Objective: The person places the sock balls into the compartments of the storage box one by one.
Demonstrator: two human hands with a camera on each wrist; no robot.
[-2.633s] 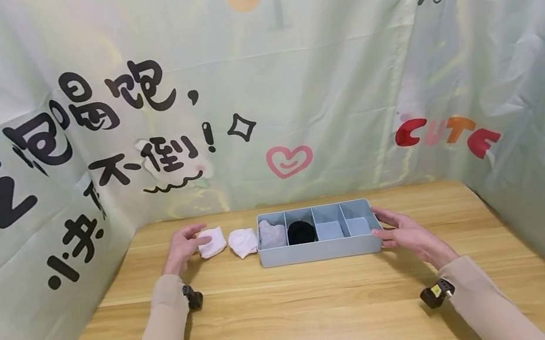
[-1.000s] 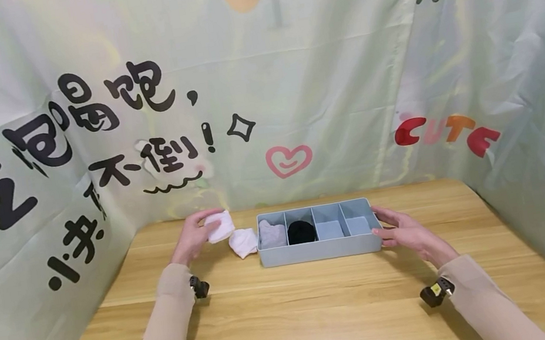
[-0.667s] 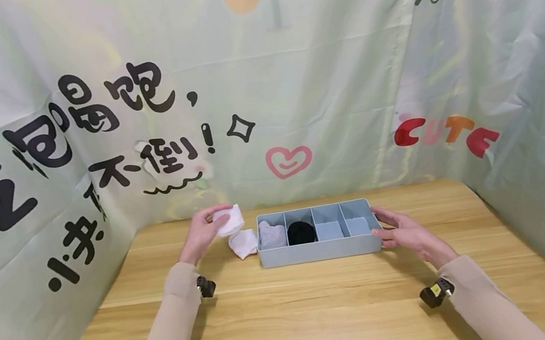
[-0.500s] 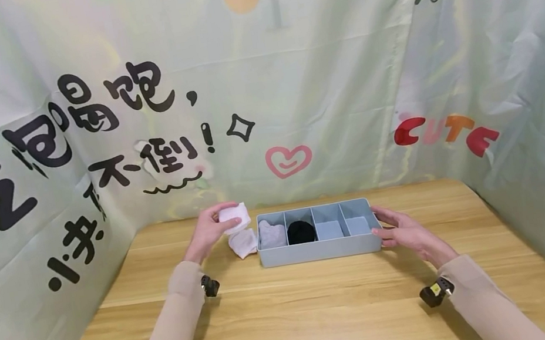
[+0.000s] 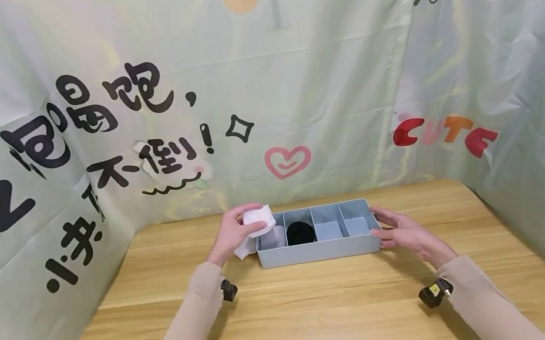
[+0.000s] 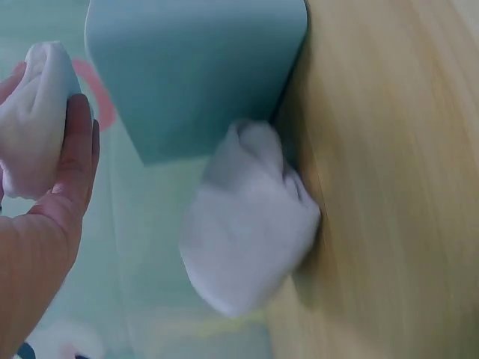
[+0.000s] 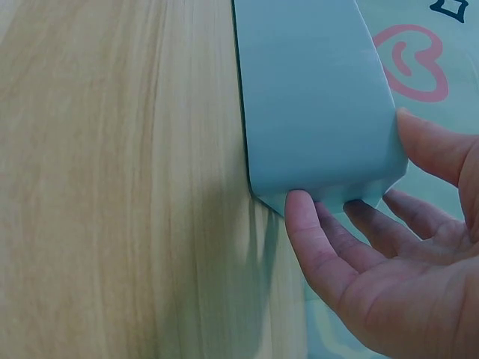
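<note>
My left hand (image 5: 232,236) pinches a white folded sock (image 5: 259,221) between thumb and fingers, raised over the left end of a blue-grey divided box (image 5: 320,250). Below it, in the leftmost compartment, lies a pale lavender sock (image 5: 274,237), partly hidden. A black sock (image 5: 301,232) fills the adjoining compartment. Another white folded sock (image 6: 251,224) rests on the table against the box's left end, mostly covered by my left hand in the head view. My right hand (image 5: 408,234) touches the right end of the box with spread, fairly straight fingers (image 7: 303,217).
The box stands on a wooden table (image 5: 296,321) near its back edge. A printed cloth curtain (image 5: 335,94) rises behind and on both sides. Small black cameras (image 5: 228,290) sit on both wrists.
My left hand has taken hold of the farther-left white sock, lifted it and carried it right, over the other white sock to the box's left end. My right hand has stayed at the box.
</note>
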